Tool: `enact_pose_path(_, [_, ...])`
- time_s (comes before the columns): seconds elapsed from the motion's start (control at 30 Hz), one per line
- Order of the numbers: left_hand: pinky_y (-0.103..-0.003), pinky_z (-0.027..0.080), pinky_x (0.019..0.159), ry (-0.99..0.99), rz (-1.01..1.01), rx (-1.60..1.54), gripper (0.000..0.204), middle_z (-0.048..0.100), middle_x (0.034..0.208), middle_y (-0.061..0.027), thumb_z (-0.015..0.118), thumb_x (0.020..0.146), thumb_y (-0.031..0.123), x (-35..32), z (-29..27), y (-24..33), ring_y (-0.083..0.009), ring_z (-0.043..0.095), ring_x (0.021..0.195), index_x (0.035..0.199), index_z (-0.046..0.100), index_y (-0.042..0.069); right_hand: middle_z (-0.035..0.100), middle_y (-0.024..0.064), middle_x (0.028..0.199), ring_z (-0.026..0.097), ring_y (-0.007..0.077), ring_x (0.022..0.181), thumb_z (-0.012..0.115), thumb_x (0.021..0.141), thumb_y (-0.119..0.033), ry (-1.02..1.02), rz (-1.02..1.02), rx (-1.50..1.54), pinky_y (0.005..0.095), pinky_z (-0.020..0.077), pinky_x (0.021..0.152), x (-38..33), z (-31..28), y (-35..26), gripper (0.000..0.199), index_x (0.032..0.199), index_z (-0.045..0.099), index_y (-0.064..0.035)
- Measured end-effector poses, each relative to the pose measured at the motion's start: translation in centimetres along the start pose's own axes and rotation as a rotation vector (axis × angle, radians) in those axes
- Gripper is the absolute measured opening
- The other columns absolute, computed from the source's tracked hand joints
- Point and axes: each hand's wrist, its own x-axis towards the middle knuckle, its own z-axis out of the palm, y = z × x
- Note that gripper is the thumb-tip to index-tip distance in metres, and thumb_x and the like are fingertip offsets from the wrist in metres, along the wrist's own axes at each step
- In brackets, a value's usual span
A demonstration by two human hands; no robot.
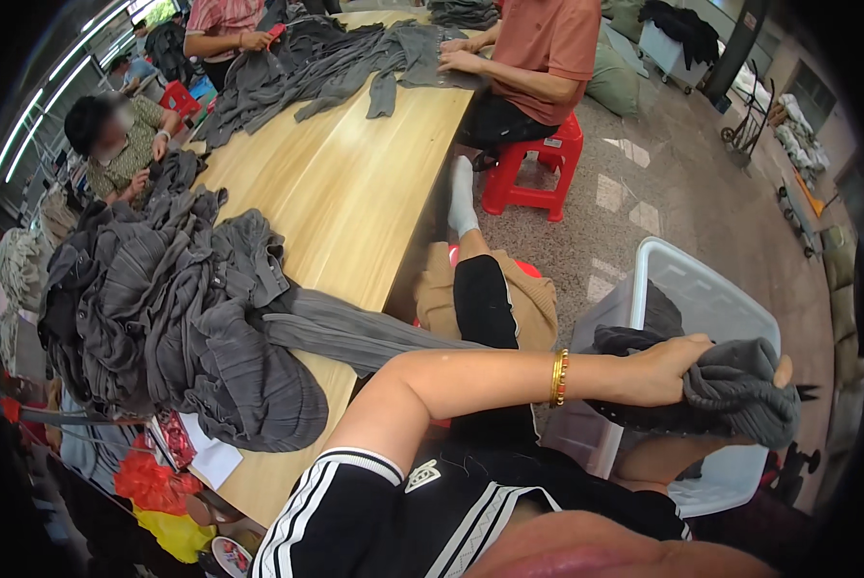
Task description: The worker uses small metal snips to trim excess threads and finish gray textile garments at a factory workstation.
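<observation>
Both my arms reach to the right, over a white plastic bin [706, 270]. My left hand [668, 369], with a gold and beaded bracelet at the wrist, is closed on a bunched dark grey ribbed knit garment [745, 390]. My right forearm passes beneath the garment; of my right hand [785, 372] only a fingertip shows at the garment's far right edge, gripping it. The cloth hides the rest of that hand. More grey cloth [661, 313] lies inside the bin. A large heap of similar grey garments [172, 299] covers the table's near left, with one long piece [355, 328] trailing toward my lap.
The wooden table [355, 173] runs away from me. Co-workers handle more grey garments [326, 67] at its far end and left side. A red stool [538, 173] carries a seated person. Red and yellow plastic bags [157, 482] lie at lower left; a hand truck [745, 125] stands far right.
</observation>
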Motion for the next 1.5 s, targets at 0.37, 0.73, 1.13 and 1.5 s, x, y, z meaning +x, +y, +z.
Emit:
enact_pose_path(0.37, [-0.037, 0.052, 0.087, 0.461, -0.182, 0.427, 0.041, 0.072, 0.101, -0.0182, 0.072, 0.086, 0.032, -10.2, -14.9, 2.7, -0.0248, 0.069, 0.099, 0.111, 0.066, 0.000, 0.063, 0.0127, 0.115, 0.063, 0.0221, 0.110, 0.061, 0.097, -0.026, 0.720, 0.448, -0.421, 0.0373, 0.0495, 0.101, -0.7, -3.2, 10.4, 0.057, 0.142, 0.044, 0.0038])
enact_pose_path(0.73, [-0.049, 0.055, 0.091, 1.050, -0.331, -0.654, 0.036, 0.068, 0.112, -0.0224, 0.067, 0.091, 0.021, -24.2, -49.9, 32.6, -0.0346, 0.068, 0.099, 0.115, 0.061, -0.006, 0.039, -0.0123, 0.061, 0.028, -0.0015, 0.046, 0.064, 0.096, -0.013, 0.541, 0.892, -0.640, 0.0185, 0.0183, 0.041, -11.3, -8.9, 21.2, 0.033, 0.127, 0.062, -0.0027])
enact_pose_path(1.13, [-0.036, 0.051, 0.090, 1.184, -0.864, 1.359, 0.051, 0.074, 0.104, -0.0190, 0.079, 0.075, 0.026, -40.9, -43.6, 12.9, -0.0279, 0.070, 0.098, 0.116, 0.069, -0.005, 0.042, -0.0120, 0.063, 0.030, -0.0020, 0.045, 0.059, 0.097, -0.008, 0.482, 1.164, -0.499, 0.0179, 0.0197, 0.040, -15.5, -5.3, 23.2, 0.026, 0.122, 0.066, -0.0052])
enact_pose_path(1.5, [-0.056, 0.023, 0.118, 0.407, -1.081, 1.549, 0.054, 0.046, 0.147, -0.0203, 0.074, 0.082, 0.038, -33.7, -24.9, 7.2, -0.0416, 0.030, 0.144, 0.128, 0.063, 0.011, 0.030, -0.0120, 0.057, 0.023, -0.0006, 0.043, 0.057, 0.103, -0.027, 0.544, 1.187, -0.550, 0.0200, 0.0146, 0.038, -17.5, -4.7, 25.7, 0.025, 0.112, 0.069, -0.0073])
